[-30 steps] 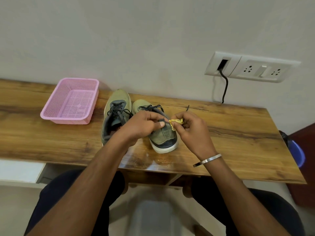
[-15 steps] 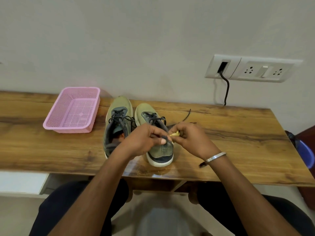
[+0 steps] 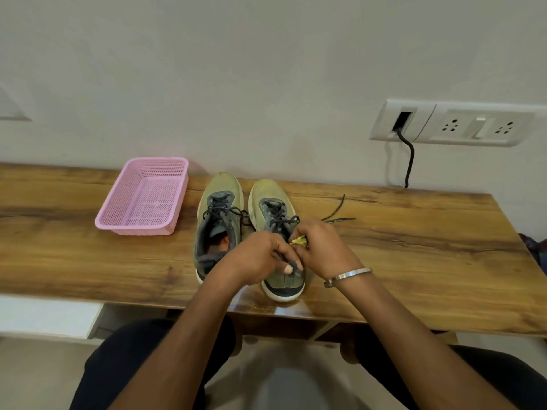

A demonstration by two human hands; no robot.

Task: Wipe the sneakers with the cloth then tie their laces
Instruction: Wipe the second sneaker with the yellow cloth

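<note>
Fingers of the right hand (image 3: 321,247) pinch a crumpled yellow cloth (image 3: 299,241), while the left hand (image 3: 260,257) curls around a dark lace at the right sneaker (image 3: 276,232); the exact grip is hidden. Both olive mesh sneakers stand mid-tabletop, the left sneaker (image 3: 217,220) beside a pink perforated plastic basket (image 3: 145,196) on the wood-grain tabletop (image 3: 414,255).

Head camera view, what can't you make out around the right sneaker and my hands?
- Right sneaker: its heel opening is covered by both hands.
- Yellow cloth: only a scrap shows inside the right hand.
- Left hand: whether it pinches a lace is unclear; its fingers overlap the shoe.
</note>
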